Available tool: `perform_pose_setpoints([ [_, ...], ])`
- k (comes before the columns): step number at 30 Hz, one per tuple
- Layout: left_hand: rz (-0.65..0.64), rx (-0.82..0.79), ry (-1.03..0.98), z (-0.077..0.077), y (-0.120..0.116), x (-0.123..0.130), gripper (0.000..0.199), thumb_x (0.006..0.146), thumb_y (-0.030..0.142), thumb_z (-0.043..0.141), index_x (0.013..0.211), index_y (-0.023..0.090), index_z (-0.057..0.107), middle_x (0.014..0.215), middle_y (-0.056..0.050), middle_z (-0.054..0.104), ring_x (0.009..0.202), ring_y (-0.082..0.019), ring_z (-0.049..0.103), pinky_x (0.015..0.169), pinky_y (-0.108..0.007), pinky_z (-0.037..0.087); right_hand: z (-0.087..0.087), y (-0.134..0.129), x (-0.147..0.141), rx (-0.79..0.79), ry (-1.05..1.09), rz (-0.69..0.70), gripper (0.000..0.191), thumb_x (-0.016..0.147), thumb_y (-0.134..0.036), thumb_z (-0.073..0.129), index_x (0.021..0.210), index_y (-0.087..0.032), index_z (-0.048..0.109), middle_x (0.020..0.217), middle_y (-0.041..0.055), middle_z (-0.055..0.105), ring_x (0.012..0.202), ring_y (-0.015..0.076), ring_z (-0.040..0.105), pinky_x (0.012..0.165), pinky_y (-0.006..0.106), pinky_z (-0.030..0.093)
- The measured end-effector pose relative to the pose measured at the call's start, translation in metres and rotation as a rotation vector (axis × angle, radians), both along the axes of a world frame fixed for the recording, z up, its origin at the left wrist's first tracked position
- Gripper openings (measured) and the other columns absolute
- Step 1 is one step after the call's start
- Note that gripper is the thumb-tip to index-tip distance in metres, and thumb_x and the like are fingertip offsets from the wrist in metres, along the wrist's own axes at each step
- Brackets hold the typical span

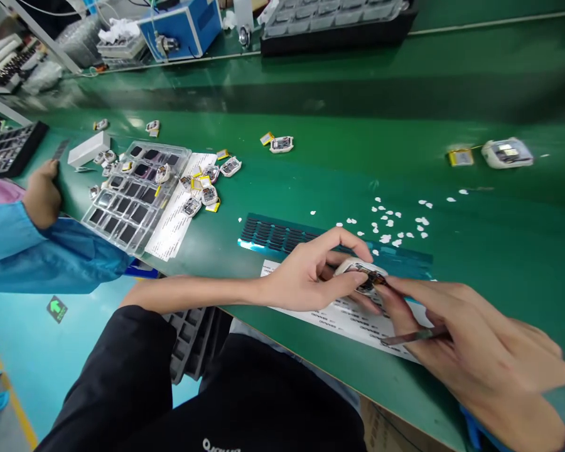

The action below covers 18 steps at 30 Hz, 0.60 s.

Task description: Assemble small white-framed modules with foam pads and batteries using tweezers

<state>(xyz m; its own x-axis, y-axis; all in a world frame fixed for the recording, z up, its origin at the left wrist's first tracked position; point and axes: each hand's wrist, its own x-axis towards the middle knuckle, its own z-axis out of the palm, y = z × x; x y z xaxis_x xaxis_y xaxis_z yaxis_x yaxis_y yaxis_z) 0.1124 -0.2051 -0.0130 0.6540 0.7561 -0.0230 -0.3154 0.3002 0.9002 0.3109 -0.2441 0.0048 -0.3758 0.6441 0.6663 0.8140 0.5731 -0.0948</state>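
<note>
My left hand (311,270) holds a small white electronic device housing (351,265), thumb across its face and the other fingers around its edge. Dark and copper-coloured circuitry shows in the housing's open side. My right hand (480,339) meets it from the right, with thumb and forefinger pinched at the circuitry's edge; what lies between those fingertips is too small to make out. Tucked in the same hand is a slim dark metal tool, apparently tweezers (412,338), pointing left. Beneath both hands lies a printed white sheet (329,319).
Behind my hands lie a film strip with black pieces (273,233) and several white stickers (385,238). Similar housings with yellow-edged batteries (209,194) cluster beside a clear compartment tray (136,194). Another housing (507,154) sits far right. A co-worker's blue sleeve (42,251) reaches in at left.
</note>
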Motion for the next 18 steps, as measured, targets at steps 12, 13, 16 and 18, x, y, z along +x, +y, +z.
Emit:
perform_pose_setpoints([
  [12,0.13,0.455,0.404,0.003,-0.004,-0.005,0.037,0.101,0.034,0.05,0.13,0.018,0.066,0.081,-0.002,0.07,0.049,-0.007,0.043,0.046,-0.022,0.036,-0.003,-0.006,0.005,-0.12,-0.005,0.026,0.076,0.087,-0.01,0.078,0.153,-0.033,0.05,0.088,-0.0071,0.079,0.065,0.0081,0.07,0.059,0.021,0.049],
  [13,0.136,0.476,0.415,0.003,-0.004,-0.005,0.039,0.1,0.035,0.049,0.131,0.018,0.067,0.079,-0.001,0.07,0.048,-0.007,0.04,0.046,-0.023,0.037,-0.003,-0.008,0.007,-0.129,-0.004,0.042,0.078,0.087,-0.009,0.078,0.154,-0.035,0.048,0.091,-0.0064,0.08,0.067,0.0086,0.071,0.061,0.021,0.051],
  [16,0.152,0.503,0.439,0.004,-0.005,-0.005,0.041,0.1,0.035,0.048,0.13,0.017,0.068,0.074,-0.001,0.069,0.047,-0.007,0.039,0.046,-0.023,0.038,-0.005,-0.011,0.012,-0.147,-0.003,0.085,0.08,0.088,-0.008,0.076,0.156,-0.036,0.045,0.096,-0.0049,0.08,0.071,0.0098,0.073,0.066,0.023,0.054],
  [18,0.163,0.512,0.447,0.005,-0.005,-0.005,0.041,0.099,0.034,0.047,0.128,0.015,0.069,0.076,-0.002,0.071,0.048,-0.008,0.041,0.046,-0.023,0.039,-0.009,-0.01,0.013,-0.152,0.0,0.072,0.078,0.088,-0.009,0.076,0.155,-0.037,0.047,0.095,-0.0063,0.08,0.07,0.0096,0.072,0.064,0.023,0.053],
])
